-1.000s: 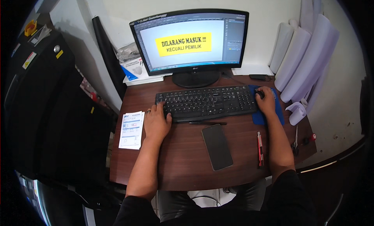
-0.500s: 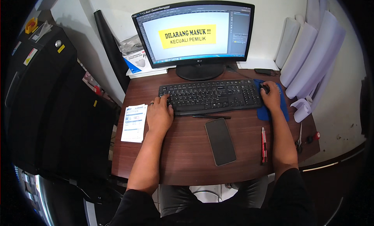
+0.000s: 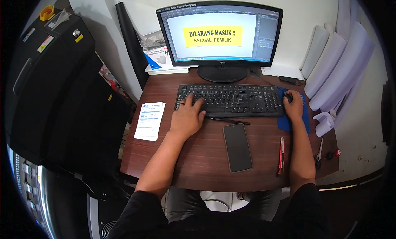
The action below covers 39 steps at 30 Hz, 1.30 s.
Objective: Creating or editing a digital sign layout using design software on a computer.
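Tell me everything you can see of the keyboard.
The keyboard is long, black and plastic-looking, with pale-marked keys and a number pad at its right. It lies on the brown desk before the monitor stand, its right end at the blue mouse pad. Fingers of the left hand cover some keys at its left.

The camera sits on the person's head, the left one of two side by side; it looks down and forward from above, on the person's side of the keyboard [image 3: 231,101]; it is near enough to show the keys one by one; the counter [image 3: 198,156] spreads all around the keyboard, the screen [image 3: 222,35] faces back from behind it, and the person's legs [image 3: 185,206] peek in below; the view is so wide that the black machine [image 3: 49,103], left of the keyboard, and the paper rolls [image 3: 338,72], right of it, both fit.
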{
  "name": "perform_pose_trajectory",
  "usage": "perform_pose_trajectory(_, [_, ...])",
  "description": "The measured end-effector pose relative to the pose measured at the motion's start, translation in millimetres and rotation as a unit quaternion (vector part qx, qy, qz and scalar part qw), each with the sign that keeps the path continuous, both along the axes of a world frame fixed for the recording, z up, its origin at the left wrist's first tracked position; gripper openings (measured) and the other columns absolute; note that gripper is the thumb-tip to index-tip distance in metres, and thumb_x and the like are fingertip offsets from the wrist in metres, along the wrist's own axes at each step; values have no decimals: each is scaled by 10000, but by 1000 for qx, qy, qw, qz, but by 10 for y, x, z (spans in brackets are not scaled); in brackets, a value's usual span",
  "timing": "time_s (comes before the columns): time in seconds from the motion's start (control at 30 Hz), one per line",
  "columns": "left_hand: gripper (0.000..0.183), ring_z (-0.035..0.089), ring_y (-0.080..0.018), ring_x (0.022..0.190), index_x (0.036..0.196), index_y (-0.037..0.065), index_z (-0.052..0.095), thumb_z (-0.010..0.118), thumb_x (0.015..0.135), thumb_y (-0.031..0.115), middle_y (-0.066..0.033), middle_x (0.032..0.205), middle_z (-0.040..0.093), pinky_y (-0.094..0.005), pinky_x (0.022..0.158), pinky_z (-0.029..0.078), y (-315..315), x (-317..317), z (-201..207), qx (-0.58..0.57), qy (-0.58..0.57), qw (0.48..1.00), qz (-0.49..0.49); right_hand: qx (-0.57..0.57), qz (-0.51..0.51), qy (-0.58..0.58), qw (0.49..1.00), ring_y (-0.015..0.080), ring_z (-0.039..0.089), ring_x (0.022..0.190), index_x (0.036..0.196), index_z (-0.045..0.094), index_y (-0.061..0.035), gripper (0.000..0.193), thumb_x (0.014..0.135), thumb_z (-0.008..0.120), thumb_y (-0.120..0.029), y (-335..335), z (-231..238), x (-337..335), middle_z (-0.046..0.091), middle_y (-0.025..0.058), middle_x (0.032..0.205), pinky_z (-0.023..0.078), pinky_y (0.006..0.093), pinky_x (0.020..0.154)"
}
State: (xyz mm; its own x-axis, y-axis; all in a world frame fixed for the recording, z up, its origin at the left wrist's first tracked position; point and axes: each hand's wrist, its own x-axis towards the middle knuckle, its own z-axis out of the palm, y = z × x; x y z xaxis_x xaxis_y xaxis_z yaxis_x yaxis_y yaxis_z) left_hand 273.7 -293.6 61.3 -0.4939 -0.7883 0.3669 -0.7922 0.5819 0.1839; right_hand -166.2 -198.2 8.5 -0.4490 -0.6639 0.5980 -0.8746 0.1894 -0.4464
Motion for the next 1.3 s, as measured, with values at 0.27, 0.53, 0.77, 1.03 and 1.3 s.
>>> perform_pose_trajectory(0.27, [610,347,-517,1435,1583,277,336,409,1039,543,-264,1651,170,-521,1132,407,-119,-239,135,123,-186,974,-45,1,-9,-15,1000,367,634,1073,1089,660,-75,306,799,728,-143,-4,-23,12,663,129,1148,503,458,932])
perform_pose_trajectory(0.53, [667,227,-503,1493,1618,361,188,325,1026,636,-196,1690,34,-578,1134,390,-168,-387,225,171,-277,945,-39,11,-35,-24,999,357,631,1084,1107,661,-97,323,798,732,-162,7,17,54,662,107,1164,498,463,950])
perform_pose_trajectory(0.77, [686,293,-565,1437,1620,316,203,374,1024,609,-266,1669,39,-551,1148,374,-164,-389,311,174,-304,936,-48,3,-22,-31,999,352,626,1089,1124,660,-104,336,799,727,-157,26,-17,43,650,99,1183,501,462,948])
perform_pose_trajectory(1.03, [790,503,-503,1293,1558,87,308,671,919,377,-296,1519,394,-545,1023,466,-162,277,-206,11,75,994,77,14,-18,-27,999,359,624,1079,1069,691,-101,276,803,710,-173,13,38,88,648,98,1175,503,458,945])
perform_pose_trajectory(1.3, [460,571,-420,1187,1307,16,590,715,886,152,-233,1281,603,-467,1015,460,-120,286,-220,-35,146,989,17,0,-15,-28,999,352,632,1053,1050,683,-93,267,797,709,-169,29,34,80,655,82,1149,505,449,935])
